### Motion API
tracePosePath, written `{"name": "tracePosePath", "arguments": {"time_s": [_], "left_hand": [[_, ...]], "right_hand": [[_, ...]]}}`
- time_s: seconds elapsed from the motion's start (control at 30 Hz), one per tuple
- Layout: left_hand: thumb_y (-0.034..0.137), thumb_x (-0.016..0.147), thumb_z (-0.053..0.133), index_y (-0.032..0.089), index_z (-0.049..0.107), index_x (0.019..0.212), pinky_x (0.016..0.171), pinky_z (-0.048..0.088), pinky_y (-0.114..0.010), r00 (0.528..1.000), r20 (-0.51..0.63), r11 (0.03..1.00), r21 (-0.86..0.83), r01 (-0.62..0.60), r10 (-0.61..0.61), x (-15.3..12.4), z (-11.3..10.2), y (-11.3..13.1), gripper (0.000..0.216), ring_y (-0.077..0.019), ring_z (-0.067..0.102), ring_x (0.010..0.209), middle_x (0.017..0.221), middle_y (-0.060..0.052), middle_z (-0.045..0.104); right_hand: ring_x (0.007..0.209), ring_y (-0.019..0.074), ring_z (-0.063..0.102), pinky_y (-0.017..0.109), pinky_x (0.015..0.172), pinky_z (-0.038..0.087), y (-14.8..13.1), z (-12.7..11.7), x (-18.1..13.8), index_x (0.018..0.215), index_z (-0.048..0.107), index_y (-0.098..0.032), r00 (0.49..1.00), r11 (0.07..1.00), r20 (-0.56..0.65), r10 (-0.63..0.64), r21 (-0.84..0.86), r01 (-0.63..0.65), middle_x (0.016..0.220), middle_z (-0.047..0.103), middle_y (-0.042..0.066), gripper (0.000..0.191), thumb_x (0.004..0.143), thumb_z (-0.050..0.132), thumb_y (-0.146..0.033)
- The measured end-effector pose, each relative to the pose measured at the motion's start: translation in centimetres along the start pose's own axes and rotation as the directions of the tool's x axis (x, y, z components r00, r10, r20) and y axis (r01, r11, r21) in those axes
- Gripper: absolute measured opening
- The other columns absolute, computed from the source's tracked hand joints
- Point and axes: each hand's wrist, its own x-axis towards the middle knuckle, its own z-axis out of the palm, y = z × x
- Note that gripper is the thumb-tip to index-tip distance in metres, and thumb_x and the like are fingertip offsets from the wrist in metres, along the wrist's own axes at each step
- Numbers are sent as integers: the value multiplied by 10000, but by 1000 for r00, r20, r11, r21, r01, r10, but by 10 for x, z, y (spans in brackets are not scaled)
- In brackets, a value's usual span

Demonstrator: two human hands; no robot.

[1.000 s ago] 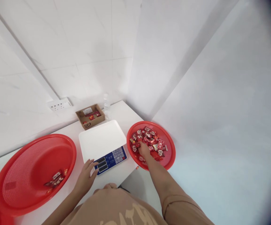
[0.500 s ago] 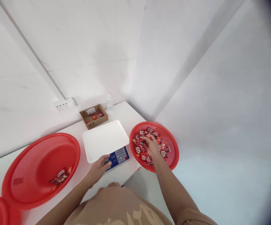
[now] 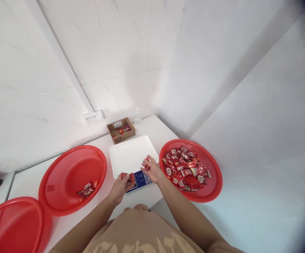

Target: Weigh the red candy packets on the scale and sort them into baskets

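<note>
My left hand [image 3: 118,190] is closed on a red candy packet [image 3: 131,178] over the front edge of a digital scale [image 3: 131,153]. A second red candy packet [image 3: 146,164] is pinched in the fingers of my right hand [image 3: 154,172], above the front right of the scale's white pan. Part of the blue keypad [image 3: 141,179] shows between my hands. On the right, a red mesh basket [image 3: 212,186] holds many red wrapped candies [image 3: 180,165]; my right forearm passes its left rim.
Another red basket [image 3: 70,165] stands on the left with a few wrapped candies [image 3: 87,189] inside. A third red basket [image 3: 23,228] is at lower left. Behind the scale are a small cardboard box [image 3: 117,139] and a clear bottle [image 3: 138,116]. A socket strip [image 3: 93,116] is on the wall.
My right hand has left the right basket and moved left over the scale with a candy packet. A red packet now shows in my left hand. The view has shifted left.
</note>
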Motion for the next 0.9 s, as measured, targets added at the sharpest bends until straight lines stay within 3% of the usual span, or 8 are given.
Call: {"name": "tracePosePath", "arguments": {"time_s": [0.2, 0.37, 0.57, 0.7, 0.8, 0.9], "left_hand": [[308, 737, 666, 176, 530, 802, 673, 505, -240, 999, 26, 999, 33, 21, -22, -6, -9, 2, 201, -91, 608, 621, 747, -15, 646], [317, 676, 715, 175, 560, 802, 710, 493, -245, 999, 30, 998, 64, 10, -11, -3, -15, 2, 245, -97, 608, 666, 762, -11, 649], [376, 614, 752, 171, 531, 769, 664, 471, -241, 1000, 28, 996, 90, -7, 4, 3, -14, 0, 339, -110, 608, 661, 726, -11, 640], [364, 593, 769, 179, 532, 789, 689, 474, -255, 999, 31, 997, 70, -44, 41, 4, -12, 3, 359, -109, 604, 669, 752, -13, 645], [364, 591, 770, 186, 533, 786, 719, 472, -263, 995, 66, 994, 84, -76, 71, 3, -12, 6, 355, -116, 609, 708, 753, -6, 639], [403, 589, 761, 180, 531, 774, 718, 463, -267, 993, 93, 984, 159, -86, 72, 2, -12, 8, 370, -120, 603, 700, 734, -4, 629]], "right_hand": [[1051, 148, 563, 321, 809, 493, -7, 6, 13, 1309, 298, -377, 996, 961, 45, -74, -263, 83, 1225, 515, 26, 633, 746, 570, -275], [1081, 176, 545, 311, 824, 492, 10, -3, 9, 1269, 405, -312, 997, 947, -21, -75, -316, 65, 1249, 499, 68, 592, 715, 612, -284], [1024, 163, 560, 262, 766, 499, 21, 2, 2, 1212, 489, -282, 998, 914, 38, -49, -402, 60, 1248, 506, 68, 565, 676, 663, -327], [936, 161, 599, 279, 729, 513, 18, 8, -9, 1132, 562, -247, 984, 875, 161, 79, -484, 9, 1058, 614, 45, 475, 681, 676, -342], [743, 157, 630, 298, 654, 521, 20, 10, -20, 987, 627, -202, 924, 825, 313, 218, -566, -3, 809, 662, 18, 352, 655, 692, -297], [582, 129, 602, 282, 599, 507, 25, 11, -23, 843, 648, -189, 927, 809, 326, 185, -586, 45, 637, 638, -16, 215, 636, 684, -233]]}}
